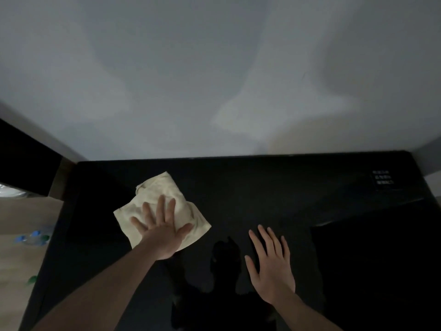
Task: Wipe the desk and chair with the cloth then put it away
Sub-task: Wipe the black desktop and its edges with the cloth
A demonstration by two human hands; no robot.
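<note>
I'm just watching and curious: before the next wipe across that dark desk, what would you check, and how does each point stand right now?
1. Cloth lies flat on the desk: ok.
2. Left hand presses on the cloth with fingers spread: ok.
3. Right hand is flat on the desk, apart from the cloth and holding nothing: ok.
4. Path to the right of the cloth is bare up to the small label near the far right corner: ok.
5. Dirt left on the desk: cannot tell, the surface is too dark.
6. Chair in view for wiping afterwards: cannot tell.
</note>
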